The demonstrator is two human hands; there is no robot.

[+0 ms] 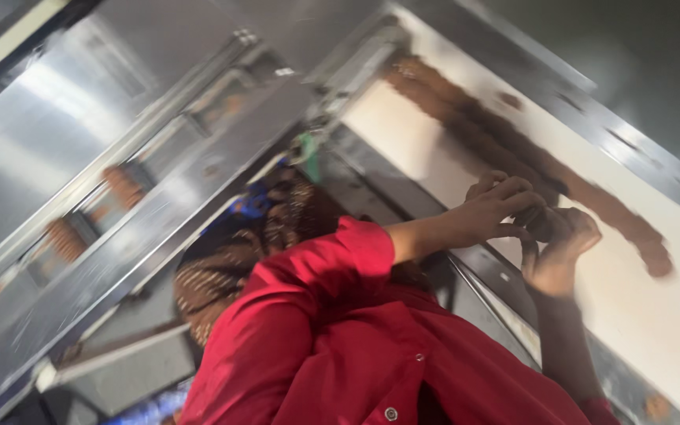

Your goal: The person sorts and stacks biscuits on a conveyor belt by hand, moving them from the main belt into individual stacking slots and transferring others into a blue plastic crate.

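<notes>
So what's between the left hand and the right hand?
A brown piece, touched by left hand and right hand, over the belt. Head view, blurred.

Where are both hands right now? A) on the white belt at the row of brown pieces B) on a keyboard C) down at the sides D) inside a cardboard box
A: the left hand and right hand meet over the brown pieces lined along the white belt.

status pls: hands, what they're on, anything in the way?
Left hand and right hand together at the white conveyor belt, closed on brown pieces. Row of brown pieces along the belt. Picture blurred; nothing seen blocking.
</notes>
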